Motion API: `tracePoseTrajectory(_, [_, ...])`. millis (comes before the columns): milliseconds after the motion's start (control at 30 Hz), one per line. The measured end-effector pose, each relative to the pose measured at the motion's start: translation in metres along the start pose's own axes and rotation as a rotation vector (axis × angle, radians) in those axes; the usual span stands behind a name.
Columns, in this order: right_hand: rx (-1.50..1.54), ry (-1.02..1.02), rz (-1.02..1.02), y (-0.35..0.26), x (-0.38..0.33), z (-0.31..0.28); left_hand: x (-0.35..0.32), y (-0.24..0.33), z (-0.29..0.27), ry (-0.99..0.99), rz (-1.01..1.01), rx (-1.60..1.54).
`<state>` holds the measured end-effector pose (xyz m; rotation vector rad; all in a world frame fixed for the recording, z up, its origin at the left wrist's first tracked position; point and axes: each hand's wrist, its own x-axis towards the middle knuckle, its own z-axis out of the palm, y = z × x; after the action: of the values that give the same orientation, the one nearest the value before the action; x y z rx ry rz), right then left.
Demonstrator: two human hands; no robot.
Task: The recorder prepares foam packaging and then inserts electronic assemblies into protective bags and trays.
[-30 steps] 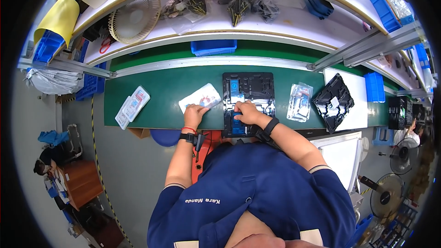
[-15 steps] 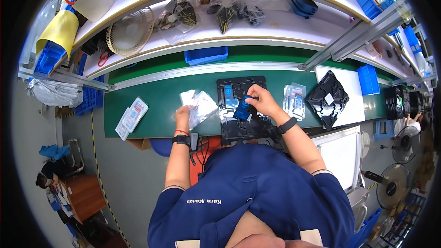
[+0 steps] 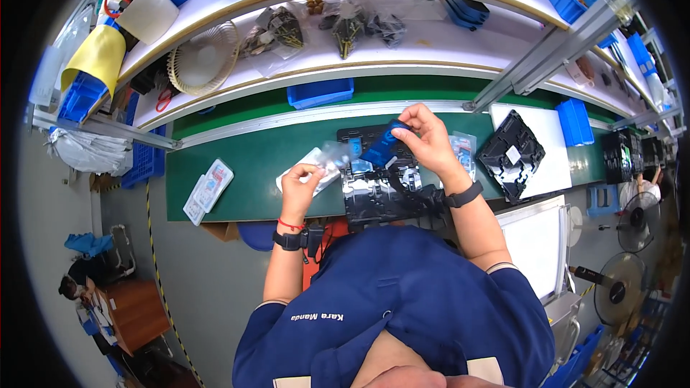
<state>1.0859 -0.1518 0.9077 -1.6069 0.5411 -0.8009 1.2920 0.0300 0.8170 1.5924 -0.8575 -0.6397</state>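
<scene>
Dark blue flat piece [image 3: 382, 148]: tilted above black tray [image 3: 381, 200], its upper end pinched between right hand [image 3: 429, 140] thumb and fingers. Left hand [image 3: 297, 185]: fingertips closed on clear plastic [image 3: 335, 154], blurred. White package [image 3: 307, 159] partly behind that hand, on green table [image 3: 248, 172]. Clear package [image 3: 465, 149] beyond right hand.

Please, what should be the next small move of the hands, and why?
Probably the right hand should bring the blue flat piece slightly left, toward the clear plastic in the left hand: the two things are held close together, and the piece is not inside the plastic. Any opening is too unclear to see.
</scene>
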Motion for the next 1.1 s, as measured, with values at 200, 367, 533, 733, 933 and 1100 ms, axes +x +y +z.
tracePoseTrajectory(200, [-0.199, -0.120, -0.088, -0.029, 0.004, -0.003, -0.012, 0.041, 0.028, -0.290, -0.042, -0.028])
tracePoseTrajectory(367, [-0.152, -0.254, -0.069, -0.027, -0.001, -0.005, -0.009, 0.054, 0.038, -0.416, -0.043, -0.035])
tracePoseTrajectory(533, [-0.050, -0.270, 0.068, -0.023, 0.001, -0.009, -0.012, 0.057, 0.049, -0.576, -0.287, -0.322])
tracePoseTrajectory(733, [0.050, -0.118, 0.157, -0.024, 0.000, -0.031, -0.007, 0.032, 0.044, -0.199, -0.172, -0.210])
tracePoseTrajectory(933, [0.116, -0.206, 0.224, -0.019, -0.004, -0.023, -0.006, 0.051, 0.051, -0.216, -0.149, -0.337])
tracePoseTrajectory(1100, [0.043, -0.250, 0.187, -0.017, -0.002, -0.004, -0.010, 0.060, 0.068, -0.501, -0.321, -0.596])
